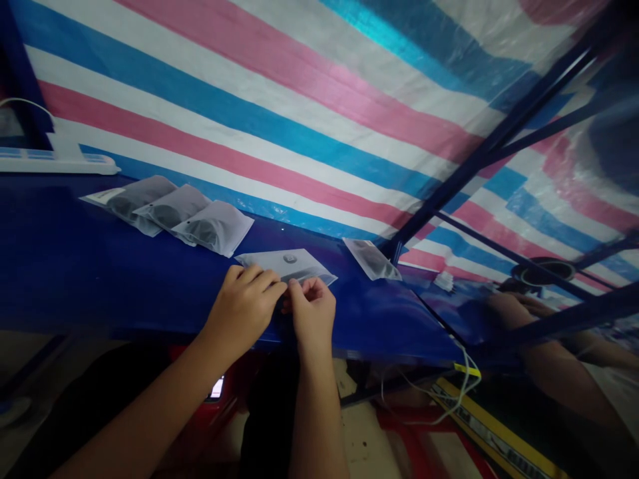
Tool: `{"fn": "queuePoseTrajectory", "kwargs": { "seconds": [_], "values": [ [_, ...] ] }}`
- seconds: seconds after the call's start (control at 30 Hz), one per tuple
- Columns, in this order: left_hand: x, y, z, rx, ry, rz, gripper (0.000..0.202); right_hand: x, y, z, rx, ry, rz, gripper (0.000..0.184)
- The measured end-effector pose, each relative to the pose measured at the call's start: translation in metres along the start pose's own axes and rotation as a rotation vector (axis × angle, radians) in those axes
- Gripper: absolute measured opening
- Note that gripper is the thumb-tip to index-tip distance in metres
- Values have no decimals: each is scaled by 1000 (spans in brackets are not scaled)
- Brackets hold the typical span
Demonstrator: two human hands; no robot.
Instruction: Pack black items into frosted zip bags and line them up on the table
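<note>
A frosted plastic pouch [292,264] with a dark item inside lies flat on the blue table [74,266]. My left hand [244,306] has its fingers curled and pressed on the pouch's near edge. My right hand [312,309] pinches the same edge just to the right, thumb and fingers closed on it. The two hands almost touch.
Three filled frosted pouches [174,213] overlap in a row at the back left. Another pouch [372,259] lies to the right. A white power strip [54,161] sits far left. A striped tarp hangs behind. Another person's hand [514,309] rests at the right, by a dark round object.
</note>
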State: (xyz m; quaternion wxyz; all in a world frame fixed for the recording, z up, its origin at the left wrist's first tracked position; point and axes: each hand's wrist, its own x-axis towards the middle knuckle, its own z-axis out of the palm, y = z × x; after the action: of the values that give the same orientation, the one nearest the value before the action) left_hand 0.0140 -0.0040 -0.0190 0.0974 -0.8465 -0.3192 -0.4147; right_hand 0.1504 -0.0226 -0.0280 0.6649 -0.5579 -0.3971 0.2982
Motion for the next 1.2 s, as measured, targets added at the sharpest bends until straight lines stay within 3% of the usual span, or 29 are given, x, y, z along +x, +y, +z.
{"fn": "queuePoseTrajectory", "kwargs": {
  "seconds": [0.27, 0.7, 0.87, 1.0, 1.2],
  "values": [
    [-2, -6, -3, -20, -10, 34, 20, 7, 1, -8, 3, 75, 7, 30],
    [-7, -26, -18, -71, 49, 90, 16, 35, 3, -51, 93, 266, 19, 36],
    [-9, -28, -20, -114, -10, 95, 15, 36, 3, -52, 74, 246, 53, 39],
    [-11, -24, -16, -163, -40, 110, 17, 34, 0, -52, 131, 232, 76, 66],
    [-10, -13, -10, -203, 26, 131, 18, 18, -9, -35, 141, 20, 186, 74]
  ]
}}
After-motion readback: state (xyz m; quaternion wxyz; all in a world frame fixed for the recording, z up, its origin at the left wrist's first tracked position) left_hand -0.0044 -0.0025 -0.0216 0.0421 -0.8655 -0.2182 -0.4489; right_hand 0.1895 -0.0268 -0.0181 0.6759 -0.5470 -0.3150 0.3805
